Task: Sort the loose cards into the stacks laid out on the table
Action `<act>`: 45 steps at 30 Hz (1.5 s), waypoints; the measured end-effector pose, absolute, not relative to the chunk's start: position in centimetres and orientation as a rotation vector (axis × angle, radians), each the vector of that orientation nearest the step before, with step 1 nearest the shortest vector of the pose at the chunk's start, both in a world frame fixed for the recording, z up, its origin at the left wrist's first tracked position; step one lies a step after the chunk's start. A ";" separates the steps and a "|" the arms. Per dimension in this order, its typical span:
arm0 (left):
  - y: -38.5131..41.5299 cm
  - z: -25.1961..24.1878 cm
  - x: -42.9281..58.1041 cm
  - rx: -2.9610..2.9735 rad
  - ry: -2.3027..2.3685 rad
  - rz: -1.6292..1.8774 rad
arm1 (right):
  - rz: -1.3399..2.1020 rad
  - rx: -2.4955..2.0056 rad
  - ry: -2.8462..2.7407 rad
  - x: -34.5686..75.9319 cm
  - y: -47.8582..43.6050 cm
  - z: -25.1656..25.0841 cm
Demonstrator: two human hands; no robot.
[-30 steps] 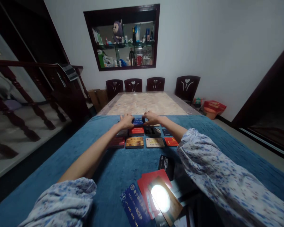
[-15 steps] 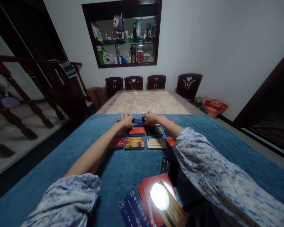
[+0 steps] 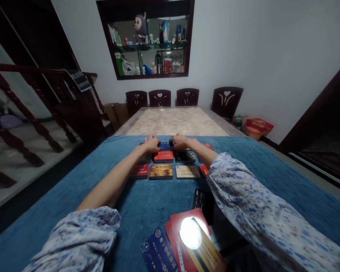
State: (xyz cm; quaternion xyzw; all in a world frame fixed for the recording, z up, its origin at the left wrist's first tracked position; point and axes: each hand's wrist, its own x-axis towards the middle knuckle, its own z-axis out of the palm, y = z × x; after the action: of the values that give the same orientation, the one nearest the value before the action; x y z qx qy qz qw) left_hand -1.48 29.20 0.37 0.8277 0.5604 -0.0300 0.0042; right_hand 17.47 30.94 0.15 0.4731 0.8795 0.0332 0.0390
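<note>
A person's left hand (image 3: 151, 145) and right hand (image 3: 179, 142) flank a stack of blue cards (image 3: 165, 146) in the far row on a blue cloth (image 3: 141, 200), apart from each other; whether the fingers grip or merely touch is hard to tell. Uneven pressure could skew the stack, and a low wrist could knock the red cards (image 3: 163, 156) or black cards (image 3: 184, 157) just in front.

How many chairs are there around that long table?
4: the left chair, second chair and third chair line the table's far end; the fourth chair stands near its far right corner. Others may be hidden.
</note>
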 end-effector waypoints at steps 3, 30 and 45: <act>29.3 0.3 -1.5 2.601 1.754 -0.095 | 0.096 1.462 2.684 17.4 30.8 0.2; 25.6 0.5 -3.3 2.856 1.426 0.654 | 0.227 1.451 2.879 19.1 26.3 2.3; 17.9 -0.2 -2.5 2.899 1.349 0.742 | 0.261 1.414 2.922 20.3 19.1 3.1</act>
State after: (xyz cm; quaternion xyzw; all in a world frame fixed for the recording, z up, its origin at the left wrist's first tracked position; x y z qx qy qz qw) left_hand -2.51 17.87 -0.25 0.8810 0.4100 0.2254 -0.0703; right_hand 20.29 19.15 3.06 0.4335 0.8957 0.0801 -0.0575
